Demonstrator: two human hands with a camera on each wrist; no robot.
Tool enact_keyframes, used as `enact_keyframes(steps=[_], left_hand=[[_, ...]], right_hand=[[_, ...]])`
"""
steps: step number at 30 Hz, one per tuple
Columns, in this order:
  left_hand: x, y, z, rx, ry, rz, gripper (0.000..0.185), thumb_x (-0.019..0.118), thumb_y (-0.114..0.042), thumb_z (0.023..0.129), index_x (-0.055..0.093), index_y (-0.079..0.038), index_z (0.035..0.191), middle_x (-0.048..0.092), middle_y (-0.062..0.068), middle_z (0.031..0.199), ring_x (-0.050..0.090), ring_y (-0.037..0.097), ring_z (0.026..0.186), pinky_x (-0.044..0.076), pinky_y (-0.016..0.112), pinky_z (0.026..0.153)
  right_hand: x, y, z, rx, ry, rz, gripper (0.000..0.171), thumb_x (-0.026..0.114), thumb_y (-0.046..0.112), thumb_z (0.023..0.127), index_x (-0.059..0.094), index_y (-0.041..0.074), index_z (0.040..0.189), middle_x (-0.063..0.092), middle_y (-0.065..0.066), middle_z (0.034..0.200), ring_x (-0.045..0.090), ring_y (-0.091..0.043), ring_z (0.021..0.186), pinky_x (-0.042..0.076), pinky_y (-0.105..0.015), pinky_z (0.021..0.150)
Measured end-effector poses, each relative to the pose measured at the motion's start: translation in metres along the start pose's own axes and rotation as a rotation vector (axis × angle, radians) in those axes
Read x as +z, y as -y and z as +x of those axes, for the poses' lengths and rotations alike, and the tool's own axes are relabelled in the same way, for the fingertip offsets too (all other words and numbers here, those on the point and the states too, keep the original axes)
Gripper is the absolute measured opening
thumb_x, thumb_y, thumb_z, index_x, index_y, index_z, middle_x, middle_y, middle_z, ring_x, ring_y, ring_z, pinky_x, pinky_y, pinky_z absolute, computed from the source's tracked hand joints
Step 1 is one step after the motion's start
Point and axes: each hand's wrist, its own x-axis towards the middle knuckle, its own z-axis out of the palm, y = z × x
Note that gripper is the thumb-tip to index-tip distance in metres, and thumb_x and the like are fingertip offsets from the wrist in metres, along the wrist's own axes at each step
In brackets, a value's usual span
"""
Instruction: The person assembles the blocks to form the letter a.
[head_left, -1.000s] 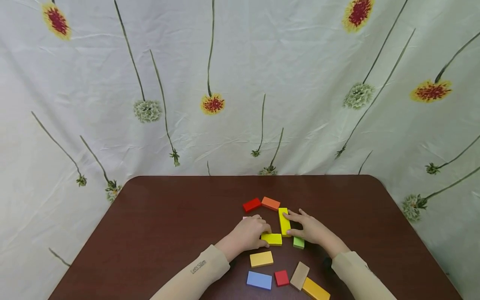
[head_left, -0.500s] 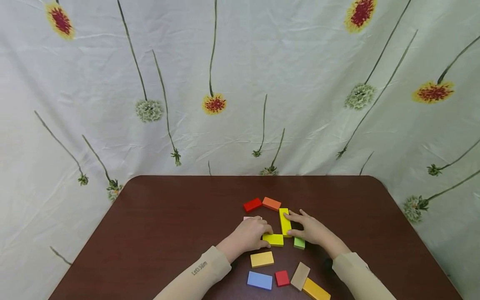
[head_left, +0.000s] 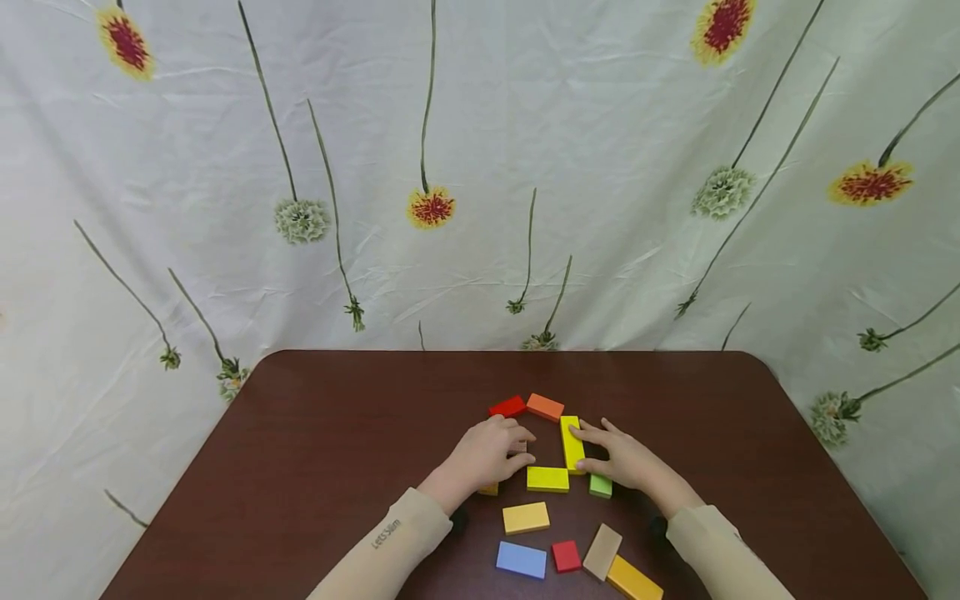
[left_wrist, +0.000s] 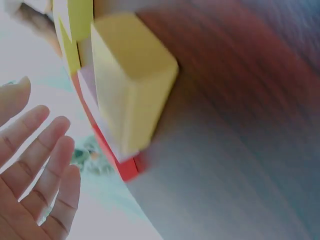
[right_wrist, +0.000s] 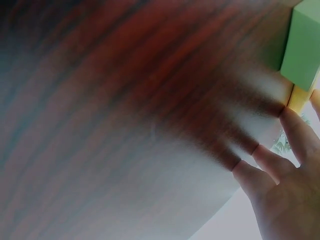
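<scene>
Left hand (head_left: 487, 454): fingers relaxed, gripping nothing | right hand (head_left: 618, 460): straight fingers touching upright yellow block (head_left: 572, 443), table (head_left: 337, 433) centre | risk: a nudge may skew adjoining flat yellow block (head_left: 547, 479).

Dark brown table (head_left: 322, 467) with scattered coloured blocks: red (head_left: 507, 407), orange (head_left: 544, 407), blue (head_left: 521, 560), tan (head_left: 601, 552).
</scene>
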Motion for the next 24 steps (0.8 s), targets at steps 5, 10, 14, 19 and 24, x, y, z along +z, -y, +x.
enact_keyframes(steps=[5,10,14,19,24], left_hand=[[-0.005,0.016,-0.002,-0.108,-0.058,0.001,0.029,0.068,-0.034,0.085,0.069,-0.019,0.11,0.066,-0.002,0.107,0.054,0.015,0.092,0.05,0.031,0.082],[0.0,0.021,-0.007,-0.118,-0.05,0.021,0.038,0.071,-0.04,0.081,0.068,-0.017,0.111,0.065,0.001,0.108,0.054,0.018,0.095,0.05,0.034,0.083],[0.006,0.021,-0.009,-0.135,-0.003,0.052,0.047,0.072,-0.044,0.078,0.066,-0.017,0.115,0.062,0.002,0.111,0.053,0.019,0.097,0.049,0.035,0.086],[0.007,0.019,-0.008,-0.158,0.045,0.064,0.05,0.073,-0.041,0.077,0.063,-0.017,0.12,0.061,0.003,0.115,0.052,0.02,0.101,0.048,0.038,0.089],[0.007,0.018,-0.007,-0.153,0.057,0.075,0.046,0.075,-0.031,0.077,0.063,-0.017,0.119,0.062,0.002,0.114,0.053,0.02,0.1,0.048,0.036,0.088]], right_hand=[[0.0,0.0,0.0,-0.007,-0.006,0.002,0.062,0.067,0.039,0.083,0.047,0.022,0.139,0.038,-0.006,0.148,0.021,-0.041,0.139,0.029,-0.066,0.098],[0.001,0.001,0.0,0.002,-0.008,0.003,0.062,0.067,0.039,0.083,0.046,0.022,0.139,0.038,-0.005,0.148,0.021,-0.04,0.139,0.029,-0.066,0.098],[0.002,0.0,0.001,0.007,-0.008,0.006,0.062,0.067,0.039,0.083,0.046,0.023,0.139,0.038,-0.004,0.148,0.021,-0.04,0.139,0.029,-0.066,0.098],[0.002,-0.001,0.002,0.011,-0.008,0.01,0.062,0.067,0.039,0.083,0.045,0.024,0.14,0.037,-0.004,0.148,0.02,-0.039,0.139,0.029,-0.066,0.099],[0.001,-0.001,0.002,0.011,-0.005,0.013,0.062,0.066,0.04,0.083,0.045,0.024,0.14,0.037,-0.003,0.149,0.02,-0.039,0.14,0.029,-0.066,0.099]])
